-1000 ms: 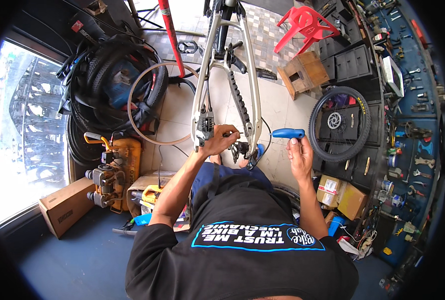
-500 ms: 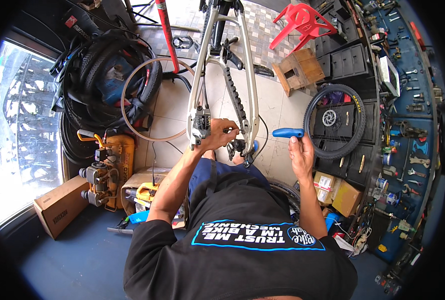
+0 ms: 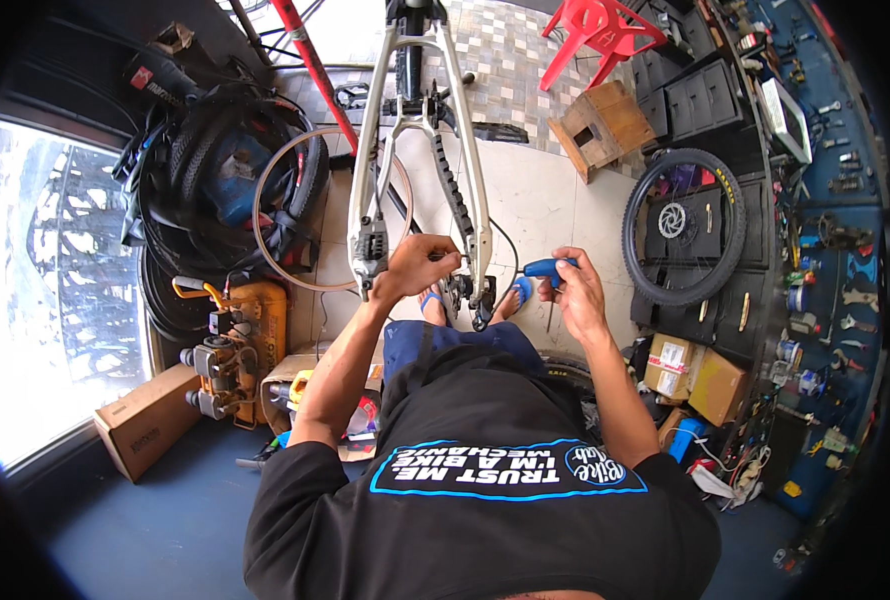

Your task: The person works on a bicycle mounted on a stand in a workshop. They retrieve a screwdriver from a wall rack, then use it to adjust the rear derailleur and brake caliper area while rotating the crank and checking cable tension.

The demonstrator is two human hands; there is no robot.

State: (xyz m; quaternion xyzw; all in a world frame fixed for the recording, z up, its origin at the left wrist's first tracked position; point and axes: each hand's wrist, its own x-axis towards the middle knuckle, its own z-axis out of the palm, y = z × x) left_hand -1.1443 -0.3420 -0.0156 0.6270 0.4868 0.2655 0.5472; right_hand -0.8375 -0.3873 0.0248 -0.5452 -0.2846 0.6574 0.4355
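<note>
In front of me stands a bike frame [image 3: 478, 190] with pale rear stays and no wheel between them. My left hand [image 3: 420, 265] reaches between the stays, its fingers pinched together beside the inner side of the right dropout [image 3: 480, 250]. Whatever those fingertips hold, if anything, is too small to make out. On the right, my right hand [image 3: 577, 295] is closed on the blue handle of a hex key [image 3: 542, 268], whose thin shaft appears to point down. A black derailleur [image 3: 482, 303] hangs below the right dropout, and a brake caliper [image 3: 370, 248] sits on the left stay.
A bike wheel [image 3: 727, 230] leans at the right by black drawers and a wooden stool [image 3: 605, 130]. Tyres [image 3: 200, 150] and a bare rim [image 3: 256, 215] stand left, above a yellow compressor [image 3: 265, 325]. Cardboard boxes [image 3: 717, 388] lie near my right arm. Tools hang on the blue board [image 3: 825, 300].
My right hand has come left, nearer the frame, and its fingers now wrap further round the blue handle. The left hand has drawn back slightly from the right dropout. The whole view has shifted.
</note>
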